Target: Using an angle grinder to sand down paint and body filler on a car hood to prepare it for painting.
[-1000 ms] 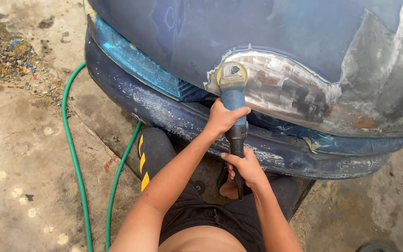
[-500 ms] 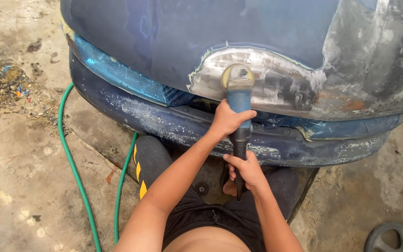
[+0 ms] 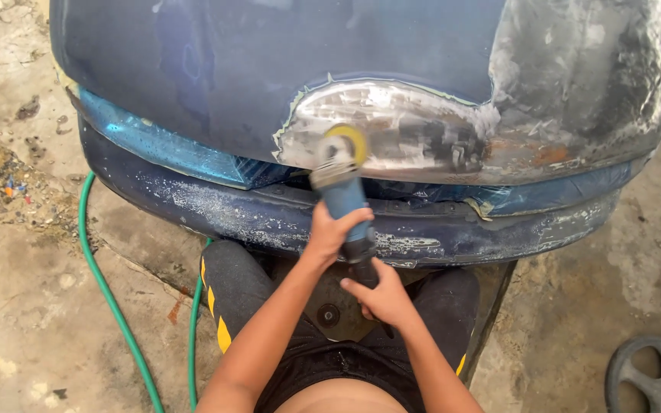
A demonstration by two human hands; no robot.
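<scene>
Lower left: green hose curving over concrete floor; centre: left hand wrapped tight around the blue sander body, its yellow disc against the bare sanded patch of the dark blue car panel; right hand clasping the rear handle; lower right: a grey wheel.

There are no packages, labels, signs or screens to see in this view.
</scene>
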